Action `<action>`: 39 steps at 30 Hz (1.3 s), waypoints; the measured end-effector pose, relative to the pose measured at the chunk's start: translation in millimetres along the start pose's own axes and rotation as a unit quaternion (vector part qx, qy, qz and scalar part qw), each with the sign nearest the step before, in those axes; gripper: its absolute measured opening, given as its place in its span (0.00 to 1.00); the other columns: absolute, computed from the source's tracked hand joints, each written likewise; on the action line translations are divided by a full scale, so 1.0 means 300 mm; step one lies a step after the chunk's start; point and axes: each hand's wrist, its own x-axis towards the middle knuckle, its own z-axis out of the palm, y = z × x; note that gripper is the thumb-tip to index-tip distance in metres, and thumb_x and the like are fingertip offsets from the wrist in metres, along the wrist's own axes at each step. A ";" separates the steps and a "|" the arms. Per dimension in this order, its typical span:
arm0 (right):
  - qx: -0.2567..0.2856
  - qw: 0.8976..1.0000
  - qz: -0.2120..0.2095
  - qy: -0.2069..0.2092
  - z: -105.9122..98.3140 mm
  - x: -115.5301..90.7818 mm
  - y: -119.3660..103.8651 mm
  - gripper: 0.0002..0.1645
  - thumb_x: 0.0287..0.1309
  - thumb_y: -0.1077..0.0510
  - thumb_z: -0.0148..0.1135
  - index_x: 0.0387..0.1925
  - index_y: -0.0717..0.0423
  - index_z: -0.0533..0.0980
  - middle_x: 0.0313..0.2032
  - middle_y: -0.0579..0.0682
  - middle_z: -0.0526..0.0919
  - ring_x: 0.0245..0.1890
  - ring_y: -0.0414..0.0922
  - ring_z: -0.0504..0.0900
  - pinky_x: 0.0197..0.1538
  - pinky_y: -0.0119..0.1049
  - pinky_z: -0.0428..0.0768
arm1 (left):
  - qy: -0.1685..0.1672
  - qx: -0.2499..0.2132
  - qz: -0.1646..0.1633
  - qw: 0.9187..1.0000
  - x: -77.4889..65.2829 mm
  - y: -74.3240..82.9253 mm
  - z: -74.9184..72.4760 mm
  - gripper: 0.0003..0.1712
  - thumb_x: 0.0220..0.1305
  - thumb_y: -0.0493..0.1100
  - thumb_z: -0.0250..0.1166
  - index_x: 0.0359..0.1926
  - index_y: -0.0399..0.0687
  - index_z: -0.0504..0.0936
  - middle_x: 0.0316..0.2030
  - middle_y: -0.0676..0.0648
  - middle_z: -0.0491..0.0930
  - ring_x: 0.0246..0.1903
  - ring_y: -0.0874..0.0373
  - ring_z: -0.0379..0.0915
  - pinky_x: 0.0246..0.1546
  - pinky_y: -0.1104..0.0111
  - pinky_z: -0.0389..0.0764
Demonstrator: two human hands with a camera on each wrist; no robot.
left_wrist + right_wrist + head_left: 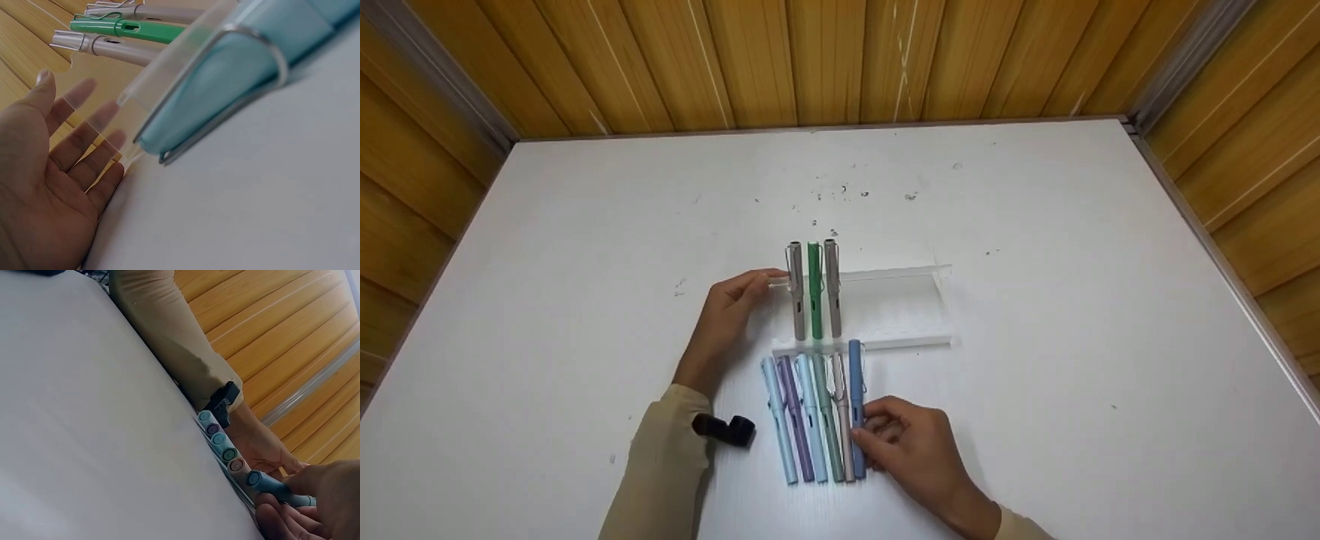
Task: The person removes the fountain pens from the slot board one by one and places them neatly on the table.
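My right hand pinches a blue fountain pen between thumb and fingers, at the right end of a row of capped pens. In that row lie a pale blue pen, a purple pen, another pale blue pen, a muted green pen and a pinkish pen. My left hand touches the back left corner of a clear pen stand; the left wrist view shows its fingers extended, partly behind the clear panel. A green pen rests on the stand between two grey-brown pens.
A white table with scattered dark marks lies beneath everything. Yellow wood-look panels surround its back and sides. A black device is strapped at my left wrist, just left of the pen row.
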 end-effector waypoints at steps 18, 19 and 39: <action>-0.028 0.998 0.051 -0.027 -0.002 0.004 -0.006 0.14 0.56 0.55 0.75 0.36 0.61 0.81 0.21 0.43 0.82 0.15 0.38 0.81 0.20 0.34 0.82 | 0.001 0.008 0.003 1.000 0.000 -0.004 -0.002 0.19 0.77 0.51 0.54 0.54 0.48 0.85 0.56 0.50 0.83 0.63 0.58 0.73 0.68 0.60 0.66; -0.027 0.998 0.052 -0.026 -0.003 0.004 -0.005 0.14 0.56 0.55 0.75 0.36 0.61 0.81 0.20 0.43 0.81 0.15 0.38 0.81 0.20 0.34 0.82 | 0.001 0.007 0.004 1.000 0.000 -0.004 -0.002 0.19 0.77 0.51 0.54 0.54 0.48 0.85 0.56 0.50 0.83 0.62 0.58 0.73 0.68 0.59 0.66; -0.003 0.967 -0.218 0.133 -0.017 0.145 0.043 0.14 0.58 0.76 0.63 0.45 0.63 0.80 0.24 0.50 0.83 0.16 0.41 0.78 0.20 0.26 0.77 | 0.003 0.008 -0.008 1.000 0.001 -0.004 0.001 0.21 0.75 0.57 0.54 0.53 0.53 0.86 0.56 0.53 0.83 0.63 0.60 0.72 0.70 0.58 0.63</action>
